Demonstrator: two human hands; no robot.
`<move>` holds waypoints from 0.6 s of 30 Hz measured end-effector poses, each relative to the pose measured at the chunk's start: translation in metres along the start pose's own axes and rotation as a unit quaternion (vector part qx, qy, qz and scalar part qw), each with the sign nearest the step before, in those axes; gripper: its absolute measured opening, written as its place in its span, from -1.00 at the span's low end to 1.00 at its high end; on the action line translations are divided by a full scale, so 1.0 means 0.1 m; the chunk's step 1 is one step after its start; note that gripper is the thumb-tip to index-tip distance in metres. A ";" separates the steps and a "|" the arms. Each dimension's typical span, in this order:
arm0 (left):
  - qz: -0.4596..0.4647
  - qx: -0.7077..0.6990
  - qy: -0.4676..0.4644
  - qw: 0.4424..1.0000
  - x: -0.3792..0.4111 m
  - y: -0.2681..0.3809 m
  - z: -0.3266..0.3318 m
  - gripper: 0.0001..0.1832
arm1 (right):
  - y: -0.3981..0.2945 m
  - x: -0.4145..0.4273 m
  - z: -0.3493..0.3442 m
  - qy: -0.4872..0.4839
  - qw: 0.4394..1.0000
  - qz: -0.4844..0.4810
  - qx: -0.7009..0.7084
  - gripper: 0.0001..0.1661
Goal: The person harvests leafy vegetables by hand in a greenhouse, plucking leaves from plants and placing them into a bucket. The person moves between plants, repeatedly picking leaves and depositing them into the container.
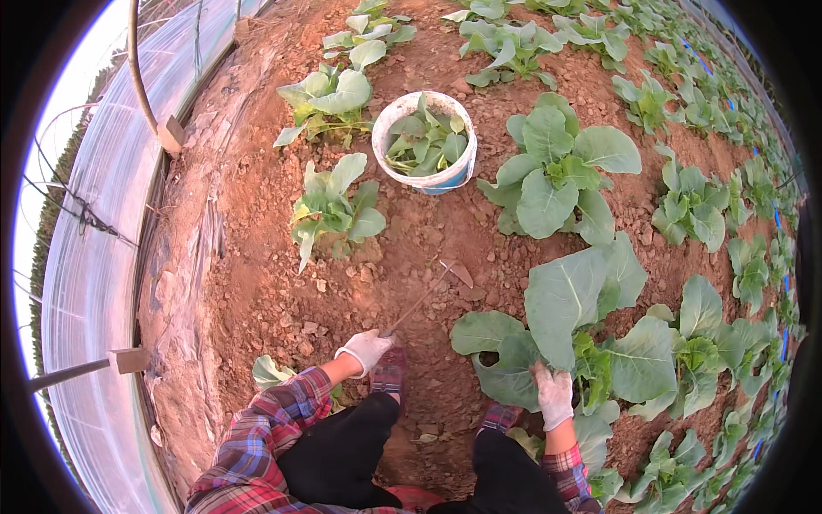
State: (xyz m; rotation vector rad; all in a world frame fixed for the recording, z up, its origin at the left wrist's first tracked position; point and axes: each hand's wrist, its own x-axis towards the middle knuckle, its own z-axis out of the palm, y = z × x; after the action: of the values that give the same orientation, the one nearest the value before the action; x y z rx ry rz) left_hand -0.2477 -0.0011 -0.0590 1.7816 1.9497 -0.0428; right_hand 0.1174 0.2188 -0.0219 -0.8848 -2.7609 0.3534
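Note:
My left hand (368, 351), in a white glove, grips the handle end of a small hand hoe (420, 297). The hoe points away from me, and its metal blade rests on the soil beyond my feet. To the right, my gloved right hand (554, 396) is closed around the lower part of a large leaf (565, 301) on a broad-leaved brassica plant (592, 363). Leaves partly hide those fingertips, and whether the leaf is still attached cannot be seen. Ahead stands a white bucket (386, 163) with a blue lower side, holding green leaves (427, 138).
Brassica plants (335, 204) grow on the left, with a larger one (557, 172) right of the bucket. Denser rows and a blue hose (778, 220) lie farther right. Plastic sheeting (96, 270) with wooden blocks (128, 360) borders the left. My shoes (388, 374) stand on crumbly soil.

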 end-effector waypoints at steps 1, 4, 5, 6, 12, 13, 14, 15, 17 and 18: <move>-0.021 -0.005 0.036 0.999 0.09 -0.02 0.08 -0.84 | -0.03 0.04 -0.03 0.030 0.994 -0.071 -0.078 -0.73; -0.062 -0.002 0.026 0.998 0.24 -0.13 0.19 -0.82 | -0.05 -0.01 0.10 -0.035 0.979 0.092 0.179 -0.72; -0.074 0.002 0.003 0.997 0.24 -0.15 0.22 -0.82 | -0.07 -0.03 0.14 -0.034 0.949 0.151 0.274 -0.70; -0.080 -0.020 -0.002 0.997 0.25 -0.06 0.18 -0.81 | -0.06 -0.04 0.15 -0.013 0.901 0.216 0.376 -0.67; -0.100 -0.037 -0.029 0.994 -0.36 0.26 0.10 -0.78 | 0.03 0.03 0.12 0.010 0.999 -0.018 0.031 -0.53; -0.116 -0.041 -0.046 0.991 -0.44 0.38 -0.09 -0.77 | 0.05 0.04 0.11 0.009 0.999 -0.035 -0.015 -0.52; -0.137 -0.049 -0.047 0.988 -0.48 0.46 -0.19 -0.76 | 0.05 0.05 0.11 0.010 0.997 -0.054 -0.058 -0.52; -0.158 -0.058 -0.048 0.985 -0.52 0.53 -0.25 -0.75 | 0.03 0.01 0.19 -0.011 1.000 -0.001 -0.008 -0.52; -0.162 -0.074 -0.047 0.983 -0.47 0.54 -0.23 -0.74 | 0.08 -0.09 0.29 -0.023 0.965 0.150 0.215 -0.52; -0.158 -0.077 -0.045 0.983 -0.50 0.51 -0.20 -0.73 | -0.06 0.01 0.23 -0.017 0.891 0.236 0.388 -0.52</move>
State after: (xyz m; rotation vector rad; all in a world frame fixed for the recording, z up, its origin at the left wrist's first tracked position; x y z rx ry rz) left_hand -0.2051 -0.0326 -0.0075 1.3385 2.0898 -0.0755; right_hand 0.1076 0.2112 -0.0418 -1.2635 -2.0501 1.4276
